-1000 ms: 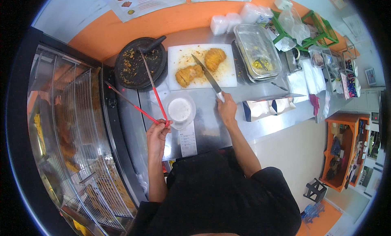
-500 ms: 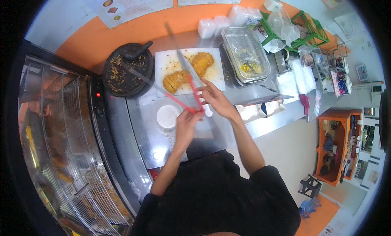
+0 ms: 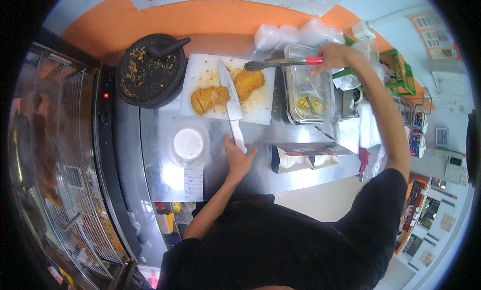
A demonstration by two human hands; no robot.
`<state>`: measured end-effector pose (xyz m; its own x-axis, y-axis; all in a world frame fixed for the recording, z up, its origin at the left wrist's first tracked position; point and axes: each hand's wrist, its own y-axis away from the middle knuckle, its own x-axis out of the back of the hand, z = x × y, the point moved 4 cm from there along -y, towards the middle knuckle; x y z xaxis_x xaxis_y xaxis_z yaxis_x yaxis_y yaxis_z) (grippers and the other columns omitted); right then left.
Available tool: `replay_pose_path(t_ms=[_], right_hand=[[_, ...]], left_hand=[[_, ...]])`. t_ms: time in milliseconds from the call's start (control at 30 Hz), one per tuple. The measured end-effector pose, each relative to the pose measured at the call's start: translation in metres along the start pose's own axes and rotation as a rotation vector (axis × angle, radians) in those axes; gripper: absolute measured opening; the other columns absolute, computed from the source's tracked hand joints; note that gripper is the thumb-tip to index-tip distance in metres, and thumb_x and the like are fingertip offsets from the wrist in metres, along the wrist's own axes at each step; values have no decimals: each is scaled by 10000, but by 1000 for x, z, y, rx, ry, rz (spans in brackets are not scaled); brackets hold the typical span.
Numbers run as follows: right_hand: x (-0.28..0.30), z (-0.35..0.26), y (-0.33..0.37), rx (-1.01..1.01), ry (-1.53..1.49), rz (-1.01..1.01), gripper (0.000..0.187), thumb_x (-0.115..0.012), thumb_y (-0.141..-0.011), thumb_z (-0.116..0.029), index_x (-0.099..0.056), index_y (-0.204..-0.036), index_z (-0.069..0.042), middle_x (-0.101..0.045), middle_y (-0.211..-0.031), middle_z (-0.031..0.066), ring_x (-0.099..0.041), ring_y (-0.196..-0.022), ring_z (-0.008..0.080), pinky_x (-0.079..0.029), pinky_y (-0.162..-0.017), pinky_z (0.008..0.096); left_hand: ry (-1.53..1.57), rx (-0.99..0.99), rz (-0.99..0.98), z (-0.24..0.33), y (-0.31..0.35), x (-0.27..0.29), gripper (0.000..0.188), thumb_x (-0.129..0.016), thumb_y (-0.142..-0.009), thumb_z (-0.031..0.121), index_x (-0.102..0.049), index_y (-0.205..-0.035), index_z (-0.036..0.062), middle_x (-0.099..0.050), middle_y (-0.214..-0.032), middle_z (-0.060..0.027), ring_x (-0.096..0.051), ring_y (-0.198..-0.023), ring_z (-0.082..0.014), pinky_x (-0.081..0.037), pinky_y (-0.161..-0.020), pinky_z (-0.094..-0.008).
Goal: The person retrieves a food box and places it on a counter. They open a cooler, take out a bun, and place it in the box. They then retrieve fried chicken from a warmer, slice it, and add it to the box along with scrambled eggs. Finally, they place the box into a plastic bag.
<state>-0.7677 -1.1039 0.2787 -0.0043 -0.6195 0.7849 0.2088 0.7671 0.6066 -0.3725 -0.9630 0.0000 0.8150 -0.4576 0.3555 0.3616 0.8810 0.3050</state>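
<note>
My right hand (image 3: 336, 58) is closed around the red handles of a pair of tongs (image 3: 285, 63). The tongs' dark tips point left, above the far edge of the white cutting board (image 3: 260, 109). Two pieces of golden fried cutlet lie on the board, a left piece (image 3: 203, 100) with slices cut in it and a right piece (image 3: 250, 82). Between them rests a knife (image 3: 229, 97), its white handle reaching past the board's near edge. My left hand (image 3: 239, 162) is at the handle's end, thumb and fingers spread; whether it touches is unclear.
A dark stone mortar (image 3: 135, 84) with crumbs and a pestle stands left of the board. A lidded clear container (image 3: 309, 114) sits to the right. Nearer are a white round tub (image 3: 188, 143), a paper slip (image 3: 194, 182) and an open carton (image 3: 295, 162). A glass-fronted cabinet (image 3: 75, 190) borders the left.
The tongs, spread between both hands before, are now in my right hand alone, carried up and right over the clear container. My left hand has let go of them and sits by the knife handle.
</note>
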Motion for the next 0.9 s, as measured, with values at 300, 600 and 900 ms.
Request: replay_pose_path(t_ms=[300,600,900], right_hand=[[41,21,-87,93,20,-265,644,-941,-608,-586,-750,-774,6,-638,-594,52,-636,-549,195,-471,-504,369],[17,31,-142,233,-130,-324,553,-988,-588,-451,-737,-774,5,-615,-584,32,-602,-541,176,-445,-502,354],[-9,18,-144,426,-178,-283,537,-963,-616,-440,-752,-816,11,-633,-612,70,-623,-597,220,-454,-564,390]], left_hand=[[17,81,-113,3,-4,1,711,-624,-861,19,-316,-1497,-59,-558,-1212,-220,-615,-1089,-346,-496,-938,-471],[810,485,-229,24,-3,-30,383,-378,-1163,288,-376,-1469,58,-467,-968,-14,-467,-709,-88,-442,-629,-263],[828,467,-266,24,-3,-46,432,-362,-1165,299,-305,-1554,120,-455,-1033,-19,-447,-745,-90,-433,-639,-261]])
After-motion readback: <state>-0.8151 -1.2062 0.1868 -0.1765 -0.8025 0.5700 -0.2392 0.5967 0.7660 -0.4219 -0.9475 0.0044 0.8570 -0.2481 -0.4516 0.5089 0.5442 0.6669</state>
